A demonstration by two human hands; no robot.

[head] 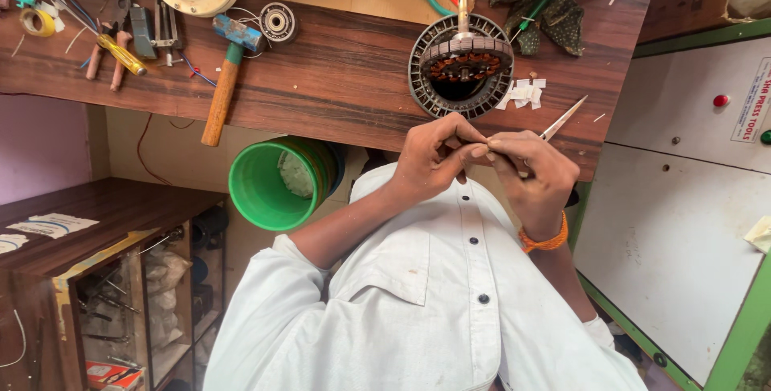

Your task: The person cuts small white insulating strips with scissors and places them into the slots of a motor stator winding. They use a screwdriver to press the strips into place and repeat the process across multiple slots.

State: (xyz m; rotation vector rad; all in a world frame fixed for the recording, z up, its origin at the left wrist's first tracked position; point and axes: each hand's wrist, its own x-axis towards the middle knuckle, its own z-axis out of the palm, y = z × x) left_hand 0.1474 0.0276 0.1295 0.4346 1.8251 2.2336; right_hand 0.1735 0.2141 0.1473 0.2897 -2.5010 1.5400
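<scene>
Both hands meet at chest height, just off the bench edge. Left hand (pixel 434 158) has fingers curled, pinching a small pale scrap (pixel 479 150) at the fingertips; can't tell exactly what it is. Right hand (pixel 534 178) is closed around scissors (pixel 562 120), blades pointing up and away toward the bench (pixel 337 78), thumb touching the same scrap.

Risks as I see them:
- Scissor tips are just beside the left fingertips. A slip could mean a nick.
- The scrap is tiny and held over the lap, not the bench. If dropped, it likely goes into the shirt or the green bucket (pixel 277 178) below.
- Cut paper bits (pixel 524 92) sit loose next to the stator (pixel 462 66); a sleeve or a breath could scatter them.
- Hammer (pixel 227 70) handle overhangs the bench edge above the bucket; a knock could tip it off.
</scene>
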